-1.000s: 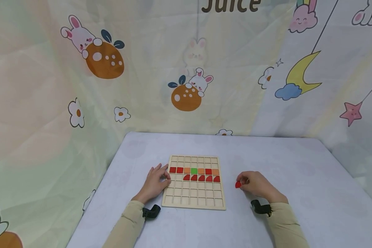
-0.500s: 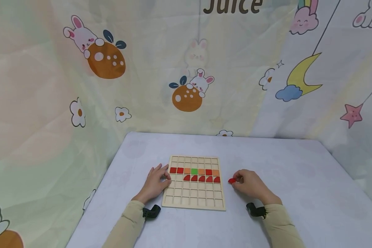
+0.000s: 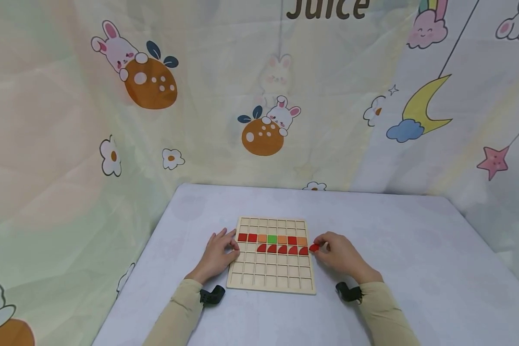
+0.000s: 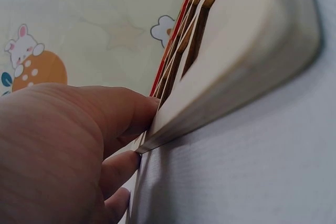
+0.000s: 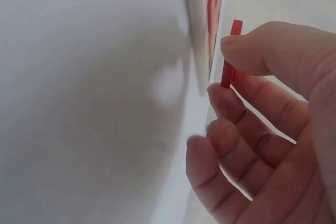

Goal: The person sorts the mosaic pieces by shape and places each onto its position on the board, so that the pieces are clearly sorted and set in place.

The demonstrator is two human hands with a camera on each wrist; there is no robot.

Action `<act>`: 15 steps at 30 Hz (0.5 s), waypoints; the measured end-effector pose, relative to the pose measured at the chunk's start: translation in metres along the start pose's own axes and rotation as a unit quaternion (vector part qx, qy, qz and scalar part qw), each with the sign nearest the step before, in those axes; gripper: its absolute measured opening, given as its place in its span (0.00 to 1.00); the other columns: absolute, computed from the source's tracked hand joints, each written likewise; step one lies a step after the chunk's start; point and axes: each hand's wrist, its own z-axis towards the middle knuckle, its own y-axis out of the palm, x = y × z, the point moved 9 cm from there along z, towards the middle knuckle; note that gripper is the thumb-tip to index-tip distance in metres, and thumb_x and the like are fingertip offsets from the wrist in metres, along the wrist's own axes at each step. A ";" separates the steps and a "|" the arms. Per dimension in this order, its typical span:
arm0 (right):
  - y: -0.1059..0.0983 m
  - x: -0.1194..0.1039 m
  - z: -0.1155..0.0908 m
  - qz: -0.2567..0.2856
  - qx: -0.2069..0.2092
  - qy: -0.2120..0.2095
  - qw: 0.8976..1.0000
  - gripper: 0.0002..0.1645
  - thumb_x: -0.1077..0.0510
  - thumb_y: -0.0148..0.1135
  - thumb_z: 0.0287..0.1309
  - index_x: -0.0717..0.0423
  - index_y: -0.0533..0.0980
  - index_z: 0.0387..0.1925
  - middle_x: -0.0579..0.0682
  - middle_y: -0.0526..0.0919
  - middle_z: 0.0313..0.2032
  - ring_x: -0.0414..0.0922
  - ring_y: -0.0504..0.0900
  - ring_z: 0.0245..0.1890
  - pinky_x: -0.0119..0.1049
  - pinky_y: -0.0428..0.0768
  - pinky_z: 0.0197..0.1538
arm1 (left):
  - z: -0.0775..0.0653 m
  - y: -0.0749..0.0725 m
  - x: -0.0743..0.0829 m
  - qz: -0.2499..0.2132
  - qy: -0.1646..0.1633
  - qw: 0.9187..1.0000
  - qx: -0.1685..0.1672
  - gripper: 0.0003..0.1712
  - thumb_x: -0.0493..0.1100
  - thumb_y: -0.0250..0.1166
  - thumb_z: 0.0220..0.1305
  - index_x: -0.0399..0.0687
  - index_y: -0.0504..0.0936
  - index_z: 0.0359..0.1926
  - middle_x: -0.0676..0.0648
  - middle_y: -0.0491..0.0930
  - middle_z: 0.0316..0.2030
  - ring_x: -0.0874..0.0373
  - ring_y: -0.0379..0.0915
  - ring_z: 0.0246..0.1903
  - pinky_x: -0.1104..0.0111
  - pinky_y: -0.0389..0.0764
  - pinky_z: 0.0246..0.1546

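A pale wooden grid board (image 3: 270, 283) lies on the table. One row holds red, orange and green square tiles; the row nearer the person has several red quarter-circle pieces (image 3: 282, 249), its two leftmost cells bare. At the board's left edge my left hand (image 3: 216, 254) holds on, thumb over the rim and fingers against the side in the left wrist view. My right hand (image 3: 343, 257) pinches a red quarter-circle piece (image 5: 230, 56) between thumb and fingers, just beyond the board's right edge. Seen edge-on in the right wrist view, this piece is thin and flat.
A white cloth covers the table (image 3: 393, 230). Behind it hangs a fabric backdrop (image 3: 207, 120) printed with rabbits, flowers and a moon. Each wrist wears a black camera mount, such as the right one (image 3: 348, 291).
My right hand has moved left with the red quarter-circle piece, from well right of the board to its right edge. The left hand stays at the board's left edge.
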 end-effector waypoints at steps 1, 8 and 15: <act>0.001 -0.003 0.002 -0.001 -0.002 -0.002 1.000 0.13 0.60 0.70 0.52 0.53 0.82 0.41 0.44 0.81 0.37 0.43 0.73 0.35 0.34 0.76 0.35 | 0.000 0.000 0.000 0.000 0.000 1.000 0.000 0.10 0.41 0.68 0.60 0.59 0.75 0.27 0.43 0.66 0.69 0.42 0.47 0.74 0.48 0.37 0.74; 0.006 -0.028 0.013 0.001 -0.011 -0.021 1.000 0.11 0.60 0.70 0.53 0.52 0.82 0.41 0.44 0.81 0.37 0.44 0.74 0.35 0.34 0.77 0.35 | 0.001 0.000 -0.002 0.006 0.004 1.000 0.002 0.10 0.41 0.68 0.60 0.59 0.75 0.28 0.43 0.66 0.69 0.42 0.47 0.73 0.48 0.37 0.74; 0.013 -0.050 0.026 -0.010 -0.018 -0.068 0.997 0.11 0.60 0.70 0.53 0.52 0.83 0.40 0.42 0.81 0.36 0.40 0.73 0.29 0.32 0.75 0.32 | 0.000 0.000 -0.001 0.001 0.000 1.000 0.000 0.10 0.41 0.68 0.60 0.60 0.76 0.28 0.43 0.66 0.69 0.43 0.47 0.74 0.49 0.37 0.74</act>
